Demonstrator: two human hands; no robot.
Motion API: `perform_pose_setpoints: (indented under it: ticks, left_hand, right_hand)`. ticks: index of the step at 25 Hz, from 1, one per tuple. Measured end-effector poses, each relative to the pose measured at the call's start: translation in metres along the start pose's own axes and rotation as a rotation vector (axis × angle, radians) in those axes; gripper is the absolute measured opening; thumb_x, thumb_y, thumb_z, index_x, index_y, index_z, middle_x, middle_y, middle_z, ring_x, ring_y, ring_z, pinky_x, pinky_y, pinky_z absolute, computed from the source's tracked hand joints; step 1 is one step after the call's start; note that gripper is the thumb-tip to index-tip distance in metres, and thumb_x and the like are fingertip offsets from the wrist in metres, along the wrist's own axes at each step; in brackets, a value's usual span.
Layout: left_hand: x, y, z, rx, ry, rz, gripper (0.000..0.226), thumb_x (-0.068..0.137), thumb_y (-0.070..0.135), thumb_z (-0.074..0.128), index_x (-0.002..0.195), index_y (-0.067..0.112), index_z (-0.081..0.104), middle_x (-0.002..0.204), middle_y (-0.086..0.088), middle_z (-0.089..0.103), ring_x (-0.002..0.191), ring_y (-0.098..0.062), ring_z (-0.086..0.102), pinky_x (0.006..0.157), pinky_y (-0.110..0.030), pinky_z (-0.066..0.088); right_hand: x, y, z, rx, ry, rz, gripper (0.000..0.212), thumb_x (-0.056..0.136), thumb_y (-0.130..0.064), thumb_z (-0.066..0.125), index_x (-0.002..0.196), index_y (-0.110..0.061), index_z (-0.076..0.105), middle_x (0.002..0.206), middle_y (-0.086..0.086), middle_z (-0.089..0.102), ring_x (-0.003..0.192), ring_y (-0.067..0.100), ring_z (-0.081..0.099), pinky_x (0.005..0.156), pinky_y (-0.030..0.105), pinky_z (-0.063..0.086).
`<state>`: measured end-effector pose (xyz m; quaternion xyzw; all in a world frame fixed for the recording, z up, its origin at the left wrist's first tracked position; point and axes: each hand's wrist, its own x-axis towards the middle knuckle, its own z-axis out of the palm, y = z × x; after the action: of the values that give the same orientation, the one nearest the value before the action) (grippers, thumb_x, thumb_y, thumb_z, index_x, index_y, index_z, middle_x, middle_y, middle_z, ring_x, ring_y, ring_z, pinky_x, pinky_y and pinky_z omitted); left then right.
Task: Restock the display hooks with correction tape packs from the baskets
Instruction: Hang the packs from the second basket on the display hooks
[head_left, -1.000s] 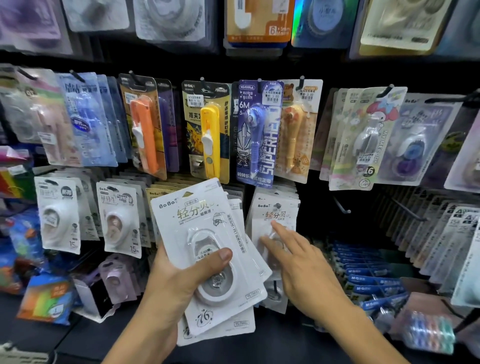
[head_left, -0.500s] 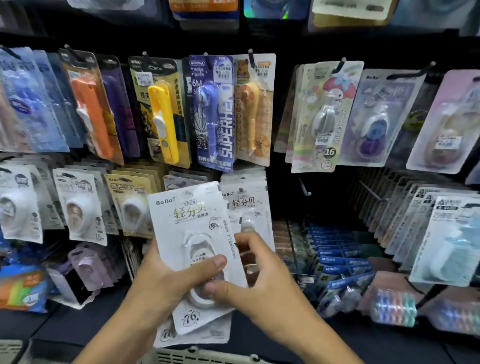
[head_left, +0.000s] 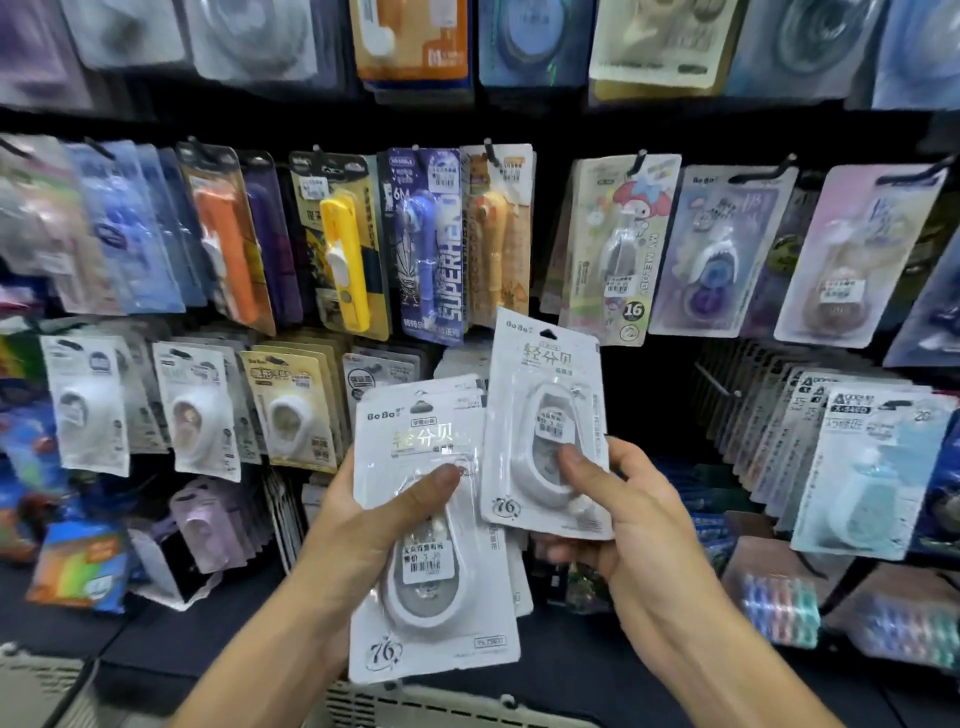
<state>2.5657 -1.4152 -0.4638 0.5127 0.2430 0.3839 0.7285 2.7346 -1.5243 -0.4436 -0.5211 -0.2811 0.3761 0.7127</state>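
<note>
Right hand (head_left: 618, 499) pinched one white carded correction tape pack (head_left: 545, 436) upright, hang-hole uppermost, at frame centre. Left hand (head_left: 384, 514) gripped the remaining stack of white packs (head_left: 431, 540); the matching hook likely lay just behind, upward.

Held packs (head_left: 434, 525): white card, grey tape shell, gold lettering
Single pack (head_left: 545, 436): white, grey print
Hanging row: orange (head_left: 226, 244), yellow (head_left: 345, 260), purple-blue (head_left: 428, 244)
Basket (head_left: 441, 709): cream lattice
Display wall (head_left: 649, 130): black
</note>
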Motion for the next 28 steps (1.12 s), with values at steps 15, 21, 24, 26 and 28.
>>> perform_pose_setpoints:
  ticks: [15,21,24,26,28]
  left_hand:
    - [0.049,0.002,0.019,0.01,0.111,0.18,0.073,0.042,0.043,0.095,0.111,0.038,0.069,0.105,-0.001,0.08,0.091,-0.029,0.078,0.069,-0.044,0.063]
    - [0.055,0.007,0.017,0.074,0.133,0.247,0.071,0.045,0.046,0.094,0.111,0.038,0.069,0.107,0.0,0.08,0.094,-0.028,0.078,0.086,-0.055,0.059]
    - [0.053,0.004,0.011,0.103,0.138,0.248,0.067,0.046,0.044,0.093,0.109,0.037,0.07,0.107,-0.002,0.08,0.095,-0.029,0.078,0.085,-0.056,0.06]
    - [0.055,0.003,0.008,0.1,0.138,0.239,0.069,0.046,0.043,0.094,0.111,0.035,0.07,0.107,-0.002,0.08,0.095,-0.031,0.077,0.082,-0.055,0.061]
    - [0.056,0.002,0.008,0.104,0.135,0.234,0.074,0.046,0.043,0.094,0.114,0.034,0.068,0.108,-0.002,0.079,0.096,-0.03,0.077,0.086,-0.057,0.06]
  right_hand:
    - [0.032,0.011,-0.051,-0.306,0.139,0.158,0.016,0.089,-0.026,0.069,0.102,-0.036,0.072,0.091,0.0,0.077,0.048,0.01,0.055,0.044,0.023,0.041]
    - [0.028,0.014,-0.052,-0.311,0.177,0.1,0.02,0.092,-0.022,0.067,0.086,-0.041,0.072,0.073,0.0,0.074,0.035,0.01,0.042,0.035,0.019,0.028]
    - [0.028,0.014,-0.06,-0.299,0.203,0.094,0.019,0.091,-0.019,0.067,0.087,-0.036,0.072,0.069,-0.004,0.072,0.031,0.001,0.047,0.03,0.012,0.029]
    - [0.025,0.011,-0.064,-0.284,0.184,0.106,0.015,0.09,-0.021,0.066,0.094,-0.034,0.073,0.068,-0.004,0.071,0.031,0.002,0.044,0.032,0.014,0.026]
    - [0.022,0.008,-0.067,-0.265,0.141,0.123,0.015,0.09,-0.023,0.065,0.095,-0.035,0.073,0.068,-0.002,0.07,0.034,0.009,0.036,0.036,0.017,0.023]
